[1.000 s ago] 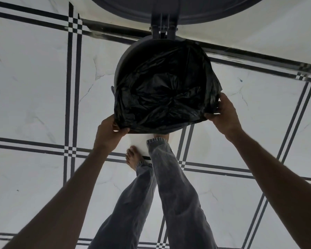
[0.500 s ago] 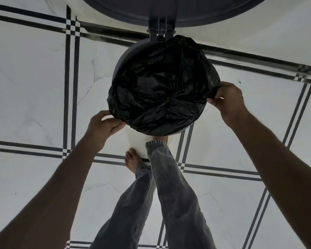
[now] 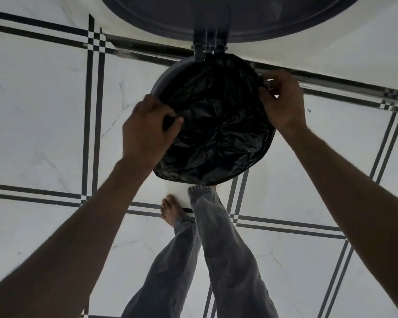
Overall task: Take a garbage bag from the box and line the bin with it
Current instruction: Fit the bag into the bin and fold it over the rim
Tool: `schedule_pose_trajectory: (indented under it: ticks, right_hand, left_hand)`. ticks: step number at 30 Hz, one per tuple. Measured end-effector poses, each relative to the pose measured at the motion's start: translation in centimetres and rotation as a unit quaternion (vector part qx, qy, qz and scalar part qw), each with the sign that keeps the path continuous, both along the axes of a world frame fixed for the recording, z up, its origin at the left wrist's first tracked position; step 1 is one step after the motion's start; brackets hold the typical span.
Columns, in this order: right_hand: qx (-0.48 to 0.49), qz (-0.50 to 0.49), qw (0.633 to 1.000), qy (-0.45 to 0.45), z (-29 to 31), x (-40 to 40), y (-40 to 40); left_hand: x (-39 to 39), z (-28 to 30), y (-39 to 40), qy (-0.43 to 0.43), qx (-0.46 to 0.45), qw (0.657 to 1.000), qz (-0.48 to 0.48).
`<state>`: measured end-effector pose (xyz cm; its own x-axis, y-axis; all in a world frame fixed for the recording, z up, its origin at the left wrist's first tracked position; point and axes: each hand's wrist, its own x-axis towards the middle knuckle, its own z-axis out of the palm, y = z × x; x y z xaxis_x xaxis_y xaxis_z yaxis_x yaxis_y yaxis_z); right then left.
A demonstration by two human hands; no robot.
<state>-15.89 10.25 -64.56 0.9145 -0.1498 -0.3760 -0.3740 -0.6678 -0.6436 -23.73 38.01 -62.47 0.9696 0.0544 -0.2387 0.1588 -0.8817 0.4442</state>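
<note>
The floor (image 3: 44, 125) is pale, marble-look tile, veined faintly, crossed by paired dark stripes that meet in small checkered squares, one at about 10 o'clock and another at 3 o'clock. A dark baseboard strip (image 3: 345, 82) runs slantwise across the top, with a light wall (image 3: 331, 56) beyond it. At 6 o'clock stand two legs in grey jeans (image 3: 225, 260), and one bare foot (image 3: 170, 210) rests on the tile.

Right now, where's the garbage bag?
Head view, upper centre: the garbage bag sits in the open bin, between the left hand and right hand gripping its edges.
</note>
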Motion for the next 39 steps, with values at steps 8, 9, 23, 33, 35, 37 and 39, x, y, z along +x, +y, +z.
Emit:
schedule_pose_trajectory:
  ticks: [8,9,23,33,35,37,39]
  right_hand:
    - [0.052,-0.095,0.994,-0.013,-1.5,1.1,-0.3]
    - [0.059,-0.101,0.993,-0.011,-1.6,1.1,-0.4]
    - [0.195,-0.161,0.967,0.008,-1.0,1.8,0.1]
    - [0.154,-0.17,0.973,0.003,-1.9,2.3,-0.1]
    - [0.16,-0.146,0.976,0.005,-1.8,2.5,0.2]
    - [0.168,-0.123,0.978,0.015,-1.9,2.8,0.4]
    - [0.174,-0.12,0.977,0.031,-1.8,3.0,0.5]
  left_hand:
    - [0.7,-0.9,-0.3,0.042,0.064,0.996,-0.038]
    - [0.8,-0.6,-0.2,0.058,0.069,0.995,-0.047]
    - [7.1,-3.5,-5.6,0.226,0.034,0.974,-0.005]
    - [6.2,-0.9,0.6,-0.007,-0.192,0.979,0.067]
    - [6.9,-1.9,1.7,-0.032,-0.234,0.961,0.144]
    - [8.0,-3.0,1.9,-0.03,-0.247,0.946,0.207]
    - [9.1,-4.2,1.9,-0.014,-0.215,0.955,0.206]
